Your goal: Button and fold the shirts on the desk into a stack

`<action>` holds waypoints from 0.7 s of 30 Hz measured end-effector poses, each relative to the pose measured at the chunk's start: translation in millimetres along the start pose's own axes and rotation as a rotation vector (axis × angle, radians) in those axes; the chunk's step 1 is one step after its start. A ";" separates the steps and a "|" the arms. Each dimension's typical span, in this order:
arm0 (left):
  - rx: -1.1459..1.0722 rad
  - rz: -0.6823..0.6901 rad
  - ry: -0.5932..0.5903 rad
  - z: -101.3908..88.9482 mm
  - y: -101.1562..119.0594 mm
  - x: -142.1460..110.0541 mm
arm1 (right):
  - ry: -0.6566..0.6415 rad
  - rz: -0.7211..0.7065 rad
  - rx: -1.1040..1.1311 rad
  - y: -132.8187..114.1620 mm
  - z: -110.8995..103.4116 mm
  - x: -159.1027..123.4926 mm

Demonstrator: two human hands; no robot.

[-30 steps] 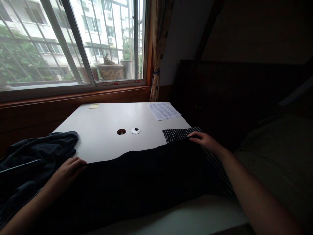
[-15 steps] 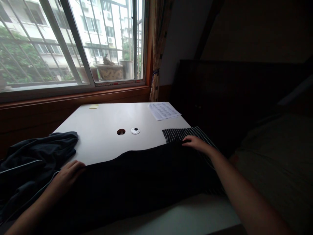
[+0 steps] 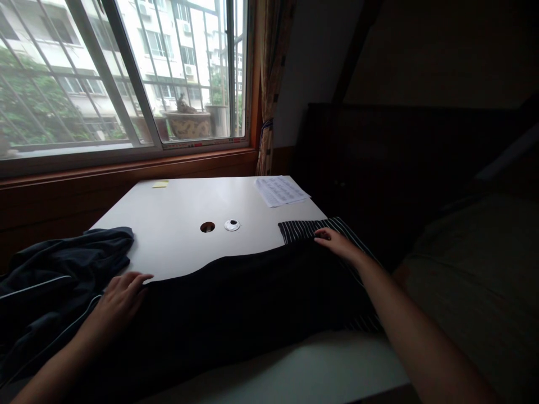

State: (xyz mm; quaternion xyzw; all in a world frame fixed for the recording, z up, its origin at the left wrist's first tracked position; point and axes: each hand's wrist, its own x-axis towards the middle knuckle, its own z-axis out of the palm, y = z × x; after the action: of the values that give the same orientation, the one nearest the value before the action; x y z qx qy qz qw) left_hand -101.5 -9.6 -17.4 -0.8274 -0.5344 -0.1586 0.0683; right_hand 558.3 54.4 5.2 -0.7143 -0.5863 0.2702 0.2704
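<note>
A long black garment (image 3: 236, 297) lies spread across the near side of the white table; its exact kind is not clear in the dark. At its far left corner, my left hand (image 3: 123, 294) rests with the fingers loosened and stretched over the edge. My right hand (image 3: 334, 244) pinches the far edge near the right end between thumb and fingers. Under that end is a black-and-white striped cloth (image 3: 295, 231), showing beyond the black garment at the back and the front right.
A crumpled dark garment with pale piping (image 3: 71, 258) lies left. On the white table (image 3: 181, 247) are printed papers (image 3: 282, 191), a yellow note (image 3: 160, 183), a round hole (image 3: 208, 227) and a white round cap (image 3: 232, 225). A barred window (image 3: 126, 73) stands behind.
My left fingers have lifted and spread a little at the corner. The far edge near my right hand has shifted slightly, and more striped cloth shows at the front right.
</note>
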 end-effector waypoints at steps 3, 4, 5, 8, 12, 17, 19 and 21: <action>0.161 0.051 -0.014 -9.6 17.4 14.3 | 0.018 0.058 0.000 -0.5 -4.0 -10.6; 0.191 0.078 -0.020 -12.2 26.5 21.6 | 0.007 0.085 -0.007 -0.2 -6.3 -15.9; 0.200 0.115 -0.027 -14.2 37.6 30.0 | -0.016 0.116 -0.013 0.2 -8.7 -22.1; 0.124 0.263 -0.088 -15.5 83.5 60.0 | -0.138 0.188 0.015 2.4 -14.0 -42.3; -0.006 0.553 -0.143 -3.5 160.8 103.5 | -0.142 0.143 0.045 2.7 -14.1 -62.5; -0.130 0.649 -0.175 34.1 236.3 143.0 | 0.105 -0.035 -0.273 -0.8 -2.8 -73.0; -0.146 0.630 -0.214 50.8 250.4 150.9 | 0.157 -0.108 -0.402 0.6 6.6 -76.8; -0.154 0.588 -0.251 64.3 253.8 155.9 | 0.194 -0.155 -0.541 4.2 17.6 -81.7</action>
State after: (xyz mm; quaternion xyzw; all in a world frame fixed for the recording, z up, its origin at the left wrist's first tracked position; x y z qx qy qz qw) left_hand 199.7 36.6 -11.2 -0.9621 -0.2633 -0.0688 -0.0183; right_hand 535.3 -25.4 -4.6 -0.7360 -0.6612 0.0132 0.1449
